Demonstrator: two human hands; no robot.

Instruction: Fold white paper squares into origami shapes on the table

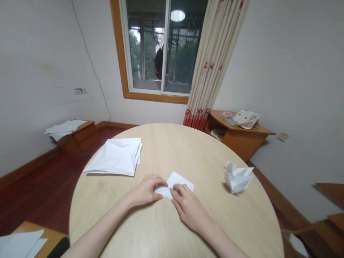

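Observation:
A small folded piece of white paper (pixel 177 178) lies on the round wooden table (pixel 172 143), close to its middle. My left hand (pixel 147 188) grips the paper's left part between thumb and fingers. From the other side, my right hand (pixel 188 206) has its bent fingertips on the paper's lower right part, near the left fingertips. Parts of the paper are hidden under both hands. Off to the right stands a folded white paper figure (pixel 238 178) with pointed tips, apart from my hands. A stack of creased white paper sheets (pixel 115 157) rests on the left.
A low wooden cabinet (pixel 84 134) with papers on top stands at the far left. Another cabinet (pixel 239 139) at the back right bears a cloth bag (pixel 246 119). A patterned curtain (pixel 212 68) hangs beside the window. More sheets (pixel 20 243) lie at the lower left.

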